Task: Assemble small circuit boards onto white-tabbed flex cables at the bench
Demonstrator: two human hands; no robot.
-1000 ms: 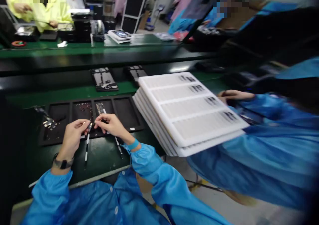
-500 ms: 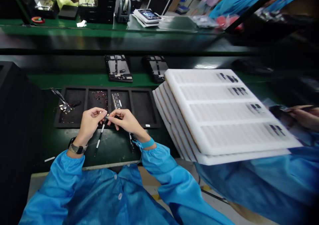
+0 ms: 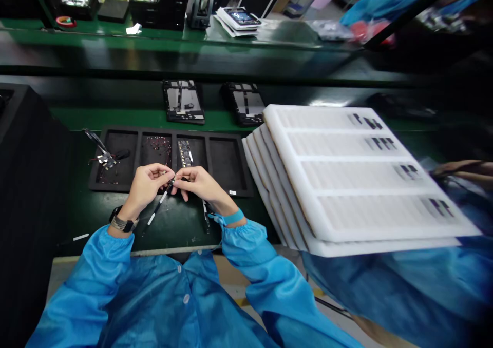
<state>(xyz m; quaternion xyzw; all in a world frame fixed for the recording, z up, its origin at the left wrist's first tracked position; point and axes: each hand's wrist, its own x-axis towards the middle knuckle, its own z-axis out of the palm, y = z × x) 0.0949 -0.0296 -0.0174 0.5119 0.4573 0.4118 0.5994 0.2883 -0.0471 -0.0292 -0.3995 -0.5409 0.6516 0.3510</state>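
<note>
My left hand (image 3: pixel 148 186) and my right hand (image 3: pixel 202 186) meet fingertip to fingertip over the near edge of a black foam tray (image 3: pixel 115 187). Both pinch the small end of a thin black-and-white flex cable (image 3: pixel 157 208), whose tail slants down towards the table edge. The details of that end are hidden by my fingers. Under my right wrist shows another dark strip with a white part (image 3: pixel 205 214). Just beyond my right hand, a strip of small circuit boards (image 3: pixel 185 153) lies in a tray compartment. Tiny red-and-black parts (image 3: pixel 158 143) are scattered in the compartment left of it.
A stack of white foam trays (image 3: pixel 346 181) with dark pieces in slots rises on the right. Dark wires with a small board (image 3: pixel 107 159) rest on the black tray's left end. Two opened device bodies (image 3: pixel 185 101) lie behind. A co-worker's hand (image 3: pixel 466 168) is at far right.
The view has shifted slightly, so most things sit a little further right. Both hands keep their pinch, and the flex cable's tail slants more to the left.
</note>
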